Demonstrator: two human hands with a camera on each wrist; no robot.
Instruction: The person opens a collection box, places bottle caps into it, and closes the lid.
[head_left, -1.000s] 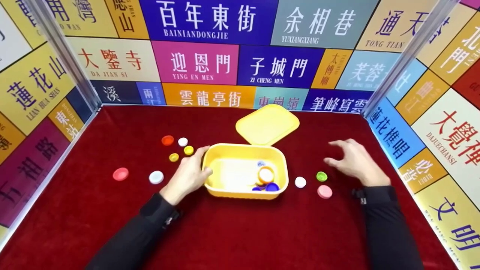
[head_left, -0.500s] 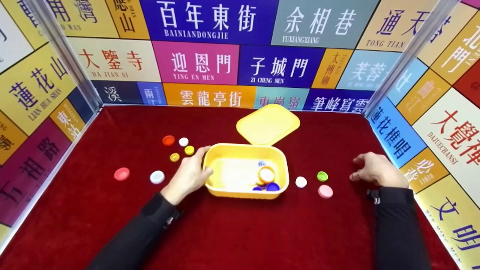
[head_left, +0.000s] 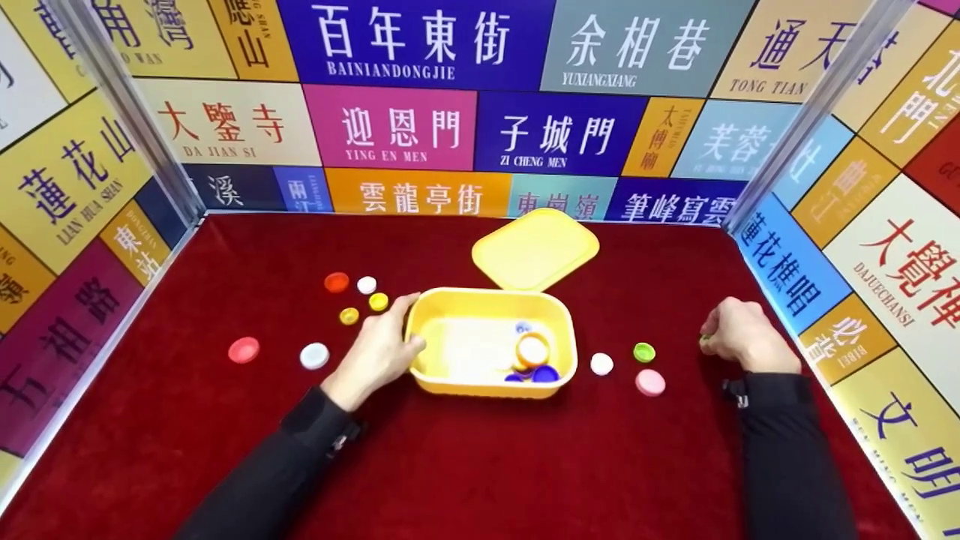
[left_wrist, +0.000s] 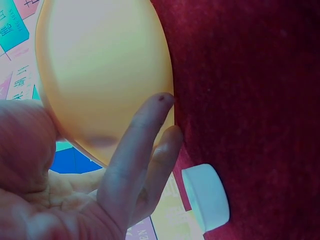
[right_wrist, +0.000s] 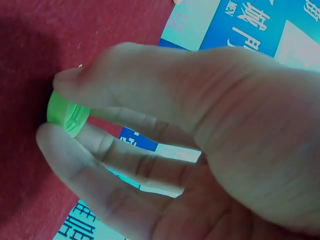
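One box in play, yellow, rectangular, plastic [head_left: 491, 388], and one flat yellow plastic lid [head_left: 535, 247] just beyond it. Left of the box, six round plastic caps: two white caps [head_left: 367, 285] [head_left: 314, 356], two small yellow caps [head_left: 378, 301] [head_left: 349, 316], one orange-red cap [head_left: 337, 282], one coral-red cap [head_left: 244, 349]. Right of the box, four more: one round white plastic cap [head_left: 601, 364], one round pink plastic cap [head_left: 650, 382], two round green plastic caps [head_left: 643, 352] [right_wrist: 59, 109], one of them pinched in the right hand [head_left: 750, 337]! Inside the box, at least four pieces, some overlapping: one round orange-and-white piece [head_left: 532, 350], two purple pieces [head_left: 546, 374] [head_left: 514, 378], one small blue piece [head_left: 523, 328].
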